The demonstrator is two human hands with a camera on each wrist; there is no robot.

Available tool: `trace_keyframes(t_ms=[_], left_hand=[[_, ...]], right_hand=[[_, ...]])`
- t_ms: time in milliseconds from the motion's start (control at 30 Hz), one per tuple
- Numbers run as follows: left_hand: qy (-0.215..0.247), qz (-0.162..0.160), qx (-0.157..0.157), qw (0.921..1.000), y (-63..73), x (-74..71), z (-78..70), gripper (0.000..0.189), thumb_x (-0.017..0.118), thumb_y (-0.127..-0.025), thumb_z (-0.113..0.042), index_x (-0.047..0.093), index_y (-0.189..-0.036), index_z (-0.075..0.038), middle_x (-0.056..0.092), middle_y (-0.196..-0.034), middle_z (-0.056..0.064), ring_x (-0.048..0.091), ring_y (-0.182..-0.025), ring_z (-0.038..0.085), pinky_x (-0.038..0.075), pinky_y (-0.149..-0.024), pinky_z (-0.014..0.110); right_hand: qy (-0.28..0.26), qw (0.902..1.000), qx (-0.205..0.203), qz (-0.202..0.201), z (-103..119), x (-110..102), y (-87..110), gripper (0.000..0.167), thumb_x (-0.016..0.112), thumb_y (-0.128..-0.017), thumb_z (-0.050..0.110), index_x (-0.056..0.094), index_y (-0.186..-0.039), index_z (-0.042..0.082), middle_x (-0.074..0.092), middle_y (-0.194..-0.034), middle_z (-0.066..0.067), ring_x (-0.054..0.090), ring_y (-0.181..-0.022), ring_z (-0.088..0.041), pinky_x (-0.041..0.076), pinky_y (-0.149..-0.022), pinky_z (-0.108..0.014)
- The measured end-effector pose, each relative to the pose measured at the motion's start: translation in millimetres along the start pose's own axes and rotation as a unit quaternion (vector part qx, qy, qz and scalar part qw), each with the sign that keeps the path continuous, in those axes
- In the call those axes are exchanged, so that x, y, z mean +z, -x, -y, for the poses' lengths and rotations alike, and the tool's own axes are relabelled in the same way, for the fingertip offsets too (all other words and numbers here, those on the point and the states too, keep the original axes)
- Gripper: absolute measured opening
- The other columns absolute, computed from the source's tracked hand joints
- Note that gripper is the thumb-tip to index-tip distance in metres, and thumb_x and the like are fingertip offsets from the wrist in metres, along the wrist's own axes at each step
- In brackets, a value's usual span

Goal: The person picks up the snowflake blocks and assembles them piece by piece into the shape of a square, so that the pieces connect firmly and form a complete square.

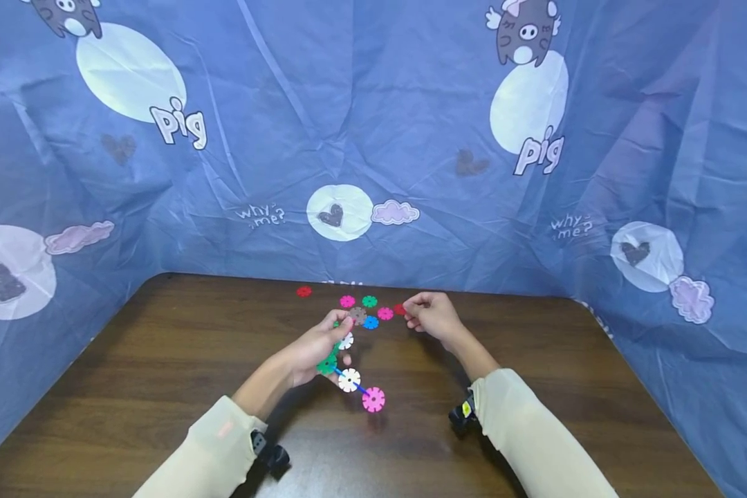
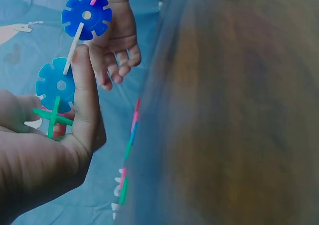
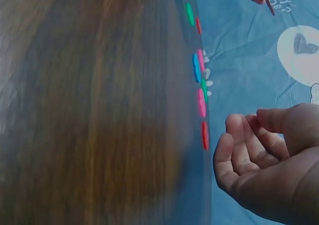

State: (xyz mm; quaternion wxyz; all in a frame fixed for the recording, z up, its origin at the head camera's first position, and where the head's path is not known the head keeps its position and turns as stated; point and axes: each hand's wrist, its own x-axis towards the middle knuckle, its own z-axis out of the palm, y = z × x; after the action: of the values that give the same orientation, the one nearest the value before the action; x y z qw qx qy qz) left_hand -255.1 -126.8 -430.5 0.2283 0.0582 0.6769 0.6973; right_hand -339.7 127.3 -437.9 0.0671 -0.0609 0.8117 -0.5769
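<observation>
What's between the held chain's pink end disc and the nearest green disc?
A white disc with a blue disc on either side, shown in head and left wrist views.

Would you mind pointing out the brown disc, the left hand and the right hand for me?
Brown disc (image 1: 358, 317): head view, on its flat face.
Left hand (image 1: 316, 350): head view, on its thumb side.
Right hand (image 1: 436, 318): head view, on its back.

There are two hands (image 1: 436, 319), one chain (image 1: 349, 380) and seven loose discs (image 1: 384, 313) (red, pink, green paired; blue single).
</observation>
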Motion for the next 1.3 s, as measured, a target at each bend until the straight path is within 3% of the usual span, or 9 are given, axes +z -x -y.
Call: trace_keyframes(t_ms=[100,200,333,500,667,900,1100,1233,1300], left_hand=[[-0.007,-0.014,0.009,0.9998,1.2,-0.2,2.5,0.032,0.034,-0.113,-0.037,0.035,-0.138,-0.017,0.035,-0.115,0.011,0.051,-0.076,0.019,0.057,-0.063,0.039],[-0.004,-0.029,0.014,0.9995,1.5,0.0,4.5,0.032,0.031,-0.113,-0.035,0.032,-0.14,-0.018,0.034,-0.109,0.007,0.047,-0.075,0.017,0.057,-0.069,0.038],[0.002,-0.04,0.006,0.9992,1.6,1.9,6.5,0.031,0.03,-0.113,-0.036,0.032,-0.139,-0.019,0.033,-0.108,0.007,0.046,-0.075,0.016,0.056,-0.071,0.036],[-0.013,-0.048,-0.006,0.9988,0.0,4.3,8.2,0.031,0.033,-0.113,-0.038,0.034,-0.137,-0.018,0.035,-0.119,0.011,0.05,-0.077,0.018,0.055,-0.062,0.032],[-0.06,-0.042,0.006,0.9973,0.4,6.0,7.9,0.036,0.037,-0.112,-0.035,0.035,-0.138,-0.01,0.037,-0.13,0.018,0.052,-0.072,0.02,0.055,-0.055,0.031],[-0.158,-0.044,0.012,0.9863,1.3,6.9,5.3,0.037,0.039,-0.112,-0.035,0.037,-0.138,-0.008,0.046,-0.114,0.019,0.051,-0.073,0.024,0.053,-0.051,0.031],[-0.219,-0.035,0.009,0.9751,-0.4,5.6,4.1,0.036,0.036,-0.113,-0.034,0.034,-0.137,-0.008,0.048,-0.12,0.016,0.056,-0.079,0.029,0.047,-0.071,0.035],[-0.198,-0.047,0.016,0.9789,-1.5,5.1,4.8,0.035,0.038,-0.112,-0.033,0.04,-0.134,-0.006,0.049,-0.127,0.018,0.057,-0.097,0.034,0.047,-0.084,0.039],[-0.182,-0.058,0.022,0.9813,-1.8,5.0,5.6,0.034,0.038,-0.112,-0.033,0.043,-0.132,-0.005,0.049,-0.125,0.018,0.055,-0.097,0.033,0.047,-0.083,0.038]], right_hand=[[0.014,0.9998,0.003,0.011,-2.8,-2.1,-0.3,0.022,0.063,-0.102,0.01,0.068,-0.11,-0.01,0.07,-0.083,-0.011,0.067,-0.068,-0.014,0.057,-0.063,-0.026],[0.025,0.9993,0.008,0.027,-3.6,-1.6,0.6,0.022,0.064,-0.101,0.012,0.069,-0.11,-0.008,0.069,-0.082,-0.01,0.067,-0.068,-0.014,0.056,-0.063,-0.026],[0.027,0.9986,0.014,0.044,-5.9,0.1,0.9,0.022,0.064,-0.102,0.012,0.068,-0.11,-0.008,0.069,-0.083,-0.011,0.066,-0.068,-0.013,0.056,-0.062,-0.027],[0.033,0.998,0.02,0.049,-5.9,-0.4,1.2,0.023,0.064,-0.101,0.012,0.068,-0.111,-0.008,0.069,-0.082,-0.009,0.066,-0.068,-0.014,0.056,-0.062,-0.028],[0.042,0.9976,0.024,0.049,-5.1,-3.1,1.0,0.023,0.063,-0.102,0.013,0.068,-0.111,-0.007,0.068,-0.082,-0.008,0.067,-0.069,-0.014,0.055,-0.062,-0.028],[0.046,0.9973,0.025,0.051,-4.9,-3.4,-0.4,0.022,0.063,-0.102,0.013,0.068,-0.111,-0.006,0.068,-0.082,-0.008,0.067,-0.068,-0.013,0.055,-0.061,-0.027],[0.044,0.9973,0.026,0.053,-6.7,-4.5,-3.0,0.022,0.062,-0.102,0.012,0.068,-0.11,-0.007,0.068,-0.082,-0.009,0.065,-0.067,-0.013,0.055,-0.06,-0.027],[0.039,0.9973,0.033,0.052,-8.2,-5.7,-5.5,0.022,0.061,-0.102,0.011,0.067,-0.111,-0.008,0.068,-0.081,-0.008,0.064,-0.066,-0.012,0.054,-0.059,-0.026],[0.041,0.9972,0.034,0.053,-9.5,-6.1,-7.1,0.022,0.061,-0.102,0.011,0.067,-0.111,-0.008,0.068,-0.081,-0.008,0.064,-0.065,-0.012,0.054,-0.059,-0.026]])
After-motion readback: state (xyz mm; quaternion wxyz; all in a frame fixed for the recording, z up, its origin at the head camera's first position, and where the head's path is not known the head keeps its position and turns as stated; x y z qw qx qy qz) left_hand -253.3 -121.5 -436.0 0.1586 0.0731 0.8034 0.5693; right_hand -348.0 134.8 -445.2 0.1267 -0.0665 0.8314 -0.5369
